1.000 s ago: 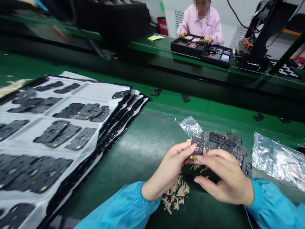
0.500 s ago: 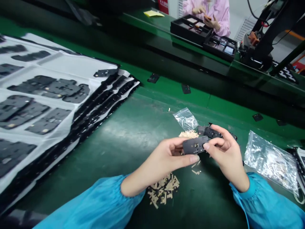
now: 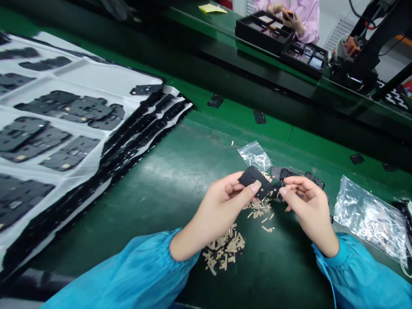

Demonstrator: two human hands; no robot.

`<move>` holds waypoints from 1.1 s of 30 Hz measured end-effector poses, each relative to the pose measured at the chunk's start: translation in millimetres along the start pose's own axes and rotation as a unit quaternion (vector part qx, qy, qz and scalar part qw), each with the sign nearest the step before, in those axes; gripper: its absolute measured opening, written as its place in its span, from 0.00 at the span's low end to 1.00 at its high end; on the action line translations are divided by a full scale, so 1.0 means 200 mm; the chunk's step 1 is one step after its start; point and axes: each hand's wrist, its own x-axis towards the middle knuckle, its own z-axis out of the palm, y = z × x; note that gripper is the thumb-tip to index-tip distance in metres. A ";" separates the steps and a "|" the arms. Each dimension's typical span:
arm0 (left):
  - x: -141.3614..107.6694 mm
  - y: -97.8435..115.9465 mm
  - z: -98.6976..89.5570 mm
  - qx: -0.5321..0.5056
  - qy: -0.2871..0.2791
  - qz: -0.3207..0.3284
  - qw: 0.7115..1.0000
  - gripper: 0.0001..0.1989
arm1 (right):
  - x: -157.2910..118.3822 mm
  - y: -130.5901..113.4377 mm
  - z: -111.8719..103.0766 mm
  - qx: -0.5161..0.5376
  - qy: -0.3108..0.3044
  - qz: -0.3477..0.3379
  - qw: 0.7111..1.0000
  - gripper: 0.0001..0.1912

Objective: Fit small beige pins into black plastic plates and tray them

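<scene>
My left hand (image 3: 220, 204) grips a thin black plastic plate (image 3: 254, 180) with small cutouts, thumb on its upper face and fingers beneath. Just right of the plate is my right hand (image 3: 307, 208), thumb and forefinger pinched together. What lies in that pinch, if anything, is too small to tell. Small beige strips (image 3: 259, 210) are scattered under and behind the plate, partly hidden by it. Nearer to me, below my left wrist, lies another heap of beige strips (image 3: 228, 249). Several black plastic parts (image 3: 313, 179) sit behind my right hand.
A stack of white trays (image 3: 106, 68) with black plates fills the left. Clear plastic bags lie behind my hands (image 3: 255, 155) and at right (image 3: 370, 219). Loose black parts (image 3: 215, 101) dot the green back strip. Across the line, a person in pink (image 3: 310, 25) handles a device beside black boxes (image 3: 257, 40).
The black plate has been turned and tilted in my left hand. My right hand's fingers have come off the plate and moved slightly right. The whole view has shifted a little.
</scene>
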 end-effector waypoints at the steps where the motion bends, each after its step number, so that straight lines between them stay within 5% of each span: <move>1: 0.01 0.00 -0.01 -0.001 -0.004 -0.006 1.000 0.07 | 0.01 -0.01 -0.01 -0.027 0.012 -0.008 1.000 0.09; 10: -0.01 0.00 0.00 0.001 -0.034 -0.035 0.999 0.19 | -0.02 -0.04 -0.01 -0.123 0.025 -0.041 0.991 0.04; 19: -0.05 -0.01 0.02 0.011 -0.030 -0.028 0.999 0.20 | -0.08 -0.04 -0.01 -0.270 0.032 -0.178 0.946 0.07; 33: -0.07 0.00 0.04 0.037 -0.016 -0.025 0.999 0.21 | -0.10 -0.03 0.00 -0.309 0.023 -0.222 0.924 0.09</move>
